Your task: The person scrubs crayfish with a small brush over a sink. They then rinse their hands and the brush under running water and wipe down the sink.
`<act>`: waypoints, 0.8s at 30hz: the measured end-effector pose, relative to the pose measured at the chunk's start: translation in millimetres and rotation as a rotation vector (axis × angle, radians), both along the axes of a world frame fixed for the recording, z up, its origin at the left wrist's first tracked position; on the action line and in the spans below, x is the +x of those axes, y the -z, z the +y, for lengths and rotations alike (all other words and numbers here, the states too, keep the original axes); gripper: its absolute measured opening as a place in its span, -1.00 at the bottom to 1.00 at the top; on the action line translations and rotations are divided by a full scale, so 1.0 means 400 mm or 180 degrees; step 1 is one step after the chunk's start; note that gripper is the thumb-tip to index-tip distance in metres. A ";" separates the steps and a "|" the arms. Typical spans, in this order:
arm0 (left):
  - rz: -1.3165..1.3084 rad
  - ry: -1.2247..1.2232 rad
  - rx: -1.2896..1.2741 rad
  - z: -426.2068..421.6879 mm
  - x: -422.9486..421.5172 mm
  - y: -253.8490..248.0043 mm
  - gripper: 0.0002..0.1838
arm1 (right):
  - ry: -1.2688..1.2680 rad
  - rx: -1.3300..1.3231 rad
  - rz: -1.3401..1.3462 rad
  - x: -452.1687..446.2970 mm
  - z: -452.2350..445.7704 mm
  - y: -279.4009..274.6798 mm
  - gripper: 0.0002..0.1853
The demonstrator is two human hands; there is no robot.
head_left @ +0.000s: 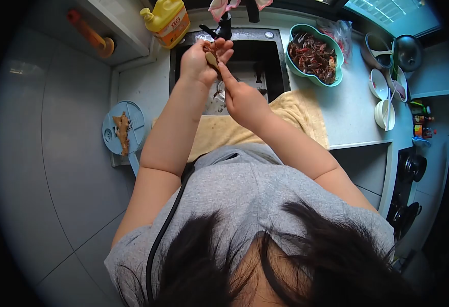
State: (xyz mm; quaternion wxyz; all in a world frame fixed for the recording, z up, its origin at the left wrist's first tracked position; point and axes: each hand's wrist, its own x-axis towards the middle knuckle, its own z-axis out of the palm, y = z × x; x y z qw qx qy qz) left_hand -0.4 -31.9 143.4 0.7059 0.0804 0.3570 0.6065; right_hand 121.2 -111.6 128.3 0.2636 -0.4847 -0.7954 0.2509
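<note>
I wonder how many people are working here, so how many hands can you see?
2: the left hand over the sink and the right hand beside it, at a brown tool. No others show.

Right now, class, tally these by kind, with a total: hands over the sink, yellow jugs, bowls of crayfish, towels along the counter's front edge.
Hands: 2 (left hand, right hand)
Yellow jug: 1
Bowl of crayfish: 1
Towel: 1
Total: 5
</note>
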 end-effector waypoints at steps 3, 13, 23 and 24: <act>-0.0222 0.0121 0.0194 0.011 -0.039 -0.005 -0.64 | 0.0007 0.0056 -0.0219 0.013 -0.013 -0.030 -0.38; -0.0217 -0.0218 0.0277 -0.003 -0.049 -0.020 -0.68 | -0.0151 -0.0091 -0.0278 0.019 -0.040 -0.045 -0.37; -0.0120 -0.0344 0.0196 0.000 -0.048 -0.017 -0.66 | -0.0220 -0.0088 -0.0052 0.019 -0.040 -0.008 -0.38; -0.0061 -0.0290 0.0190 -0.005 -0.038 -0.021 -0.64 | -0.0145 0.0181 0.0134 0.011 -0.032 -0.001 -0.39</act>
